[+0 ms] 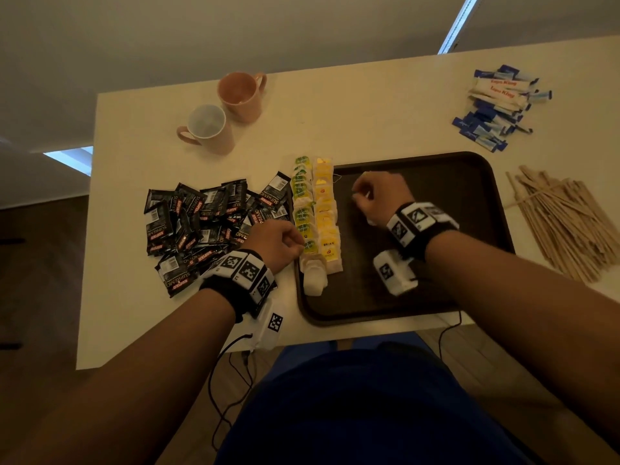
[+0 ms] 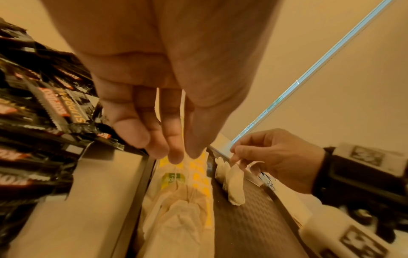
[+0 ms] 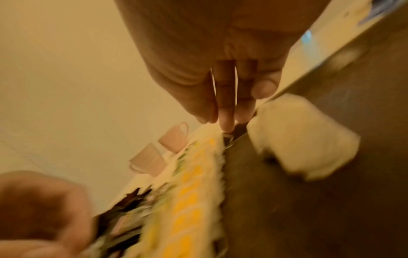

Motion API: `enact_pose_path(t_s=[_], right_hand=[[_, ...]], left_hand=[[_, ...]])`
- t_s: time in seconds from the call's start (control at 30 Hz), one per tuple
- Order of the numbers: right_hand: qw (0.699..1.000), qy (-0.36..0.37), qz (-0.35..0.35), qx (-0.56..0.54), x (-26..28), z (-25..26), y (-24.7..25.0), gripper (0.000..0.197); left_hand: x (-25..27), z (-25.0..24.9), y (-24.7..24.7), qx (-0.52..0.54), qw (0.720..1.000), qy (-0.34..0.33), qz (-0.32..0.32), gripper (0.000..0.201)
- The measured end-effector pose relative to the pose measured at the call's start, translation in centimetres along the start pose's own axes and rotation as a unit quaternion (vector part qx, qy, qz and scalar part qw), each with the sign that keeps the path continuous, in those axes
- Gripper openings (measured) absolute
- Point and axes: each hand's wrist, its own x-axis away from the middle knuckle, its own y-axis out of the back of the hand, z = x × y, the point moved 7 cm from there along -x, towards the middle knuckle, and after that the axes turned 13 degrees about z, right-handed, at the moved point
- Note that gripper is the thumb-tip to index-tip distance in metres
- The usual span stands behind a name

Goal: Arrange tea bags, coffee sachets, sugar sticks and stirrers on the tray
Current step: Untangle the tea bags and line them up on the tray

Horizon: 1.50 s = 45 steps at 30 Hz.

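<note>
Only the tea bags (image 1: 317,213) are on the tray (image 1: 469,169) so far: two overlapping rows, green tags beside yellow tags, run along the tray's left edge at the centre of the head view. The coffee sachets (image 1: 208,223) still lie heaped on the worktop (image 1: 352,112) at centre left, the sugar sticks (image 1: 496,105) in a loose pile at upper right, and the stirrers (image 1: 563,223) as a bundle at the right edge, just beside the tray. By my judgement, about a quarter of the job is done, and the tea rows may still be getting additions.

The left hand (image 1: 278,245) sits at the near end of the rows, fingers curled down with their tips at the bags; whether its grip pinches one, I cannot tell. The right hand (image 2: 271,157) hovers over the tray's dark floor near its far left corner, wrist bent, its grip pinching a pale tea bag (image 2: 235,185) that dangles just above the tray.
</note>
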Motion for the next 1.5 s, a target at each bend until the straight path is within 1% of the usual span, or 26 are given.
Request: enact_pose_path(t_s=[0.03, 0.07, 0.13, 0.17, 0.27, 0.37, 0.47, 0.6, 0.73, 0.8, 0.9, 0.97, 1.1, 1.13, 1.17, 1.2, 1.23, 1.37, 1.43, 1.5], right_hand=[[0.999, -0.012, 0.007, 0.040, -0.9, -0.9, 0.8, 0.034], [0.996, -0.023, 0.028, 0.087, -1.8, -1.7, 1.1, 0.048], [0.978, -0.036, 0.100, 0.181, -3.2, -3.1, 0.7, 0.074], [0.965, -0.036, 0.132, 0.222, -3.7, -3.4, 0.4, 0.081], [0.933, -0.026, 0.187, 0.306, -4.5, -3.7, -0.3, 0.092], [0.923, -0.020, 0.201, 0.327, -4.9, -3.5, -0.6, 0.096], [0.928, -0.032, 0.209, 0.308, -5.2, -3.1, -0.6, 0.089], [0.931, -0.056, 0.222, 0.284, -5.2, -3.1, -0.3, 0.064], [0.926, -0.075, 0.242, 0.280, -4.9, -3.4, -0.5, 0.049], [0.934, -0.075, 0.236, 0.259, -4.5, -3.8, -0.5, 0.046], [0.956, -0.047, 0.202, 0.207, -3.6, -3.6, -0.1, 0.038], [0.969, -0.019, 0.175, 0.172, -2.9, -2.9, 0.5, 0.030], [0.985, 0.060, 0.135, 0.094, -0.9, 0.4, 2.5, 0.023], [0.986, 0.077, 0.128, 0.074, -0.4, 1.3, 3.0, 0.022], [0.987, 0.092, 0.120, 0.059, 0.1, 2.2, 3.4, 0.022], [0.987, 0.105, 0.113, 0.049, 0.4, 2.9, 3.8, 0.023], [0.987, 0.115, 0.107, 0.041, 0.7, 3.5, 4.0, 0.024], [0.985, 0.147, 0.093, -0.010, 0.7, 4.3, 4.2, 0.027], [0.980, 0.163, 0.088, -0.067, 0.7, 4.2, 4.2, 0.033], [0.972, 0.183, 0.072, -0.132, 0.8, 4.0, 4.4, 0.035]], left_hand=[[0.0, -0.1, 0.0, -0.001, 1.000, 0.000, -0.004, 0.006], [-0.1, -0.3, 0.1, -0.003, 1.000, -0.001, -0.009, 0.005], [-0.2, -0.6, 0.2, -0.006, 1.000, -0.005, -0.014, 0.005], [-0.2, -0.7, 0.2, -0.008, 1.000, -0.006, -0.015, 0.005], [-0.4, -0.9, 0.2, -0.011, 1.000, -0.003, -0.010, 0.005], [-0.5, -1.1, 0.2, -0.016, 1.000, -0.002, -0.010, 0.004], [-0.7, -1.3, 0.4, -0.015, 1.000, -0.002, -0.009, 0.006], [-1.0, -2.1, 0.8, -0.005, 1.000, -0.005, -0.009, 0.010], [-1.5, -3.4, 1.3, -0.002, 1.000, -0.013, -0.016, 0.005], [-1.8, -4.0, 1.4, -0.005, 1.000, -0.023, -0.017, 0.005], [-2.1, -5.2, 1.5, -0.011, 0.999, -0.039, -0.027, 0.005], [-2.4, -6.2, 1.4, -0.002, 0.998, -0.053, -0.025, 0.015], [-3.4, -8.1, 0.5, 0.032, 0.996, -0.083, 0.007, 0.061], [-3.6, -8.5, 0.4, 0.049, 0.995, -0.086, 0.015, 0.070], [-3.7, -8.9, 0.3, 0.065, 0.994, -0.088, 0.023, 0.075], [-3.8, -9.2, 0.3, 0.076, 0.992, -0.093, 0.027, 0.075], [-3.9, -9.4, 0.4, 0.083, 0.991, -0.101, 0.029, 0.070], [-4.0, -9.0, 1.4, 0.127, 0.986, -0.110, 0.018, 0.042], [-3.8, -8.5, 1.6, 0.189, 0.975, -0.111, 0.025, 0.027], [-3.3, -8.0, 1.6, 0.275, 0.955, -0.103, 0.031, 0.020]])
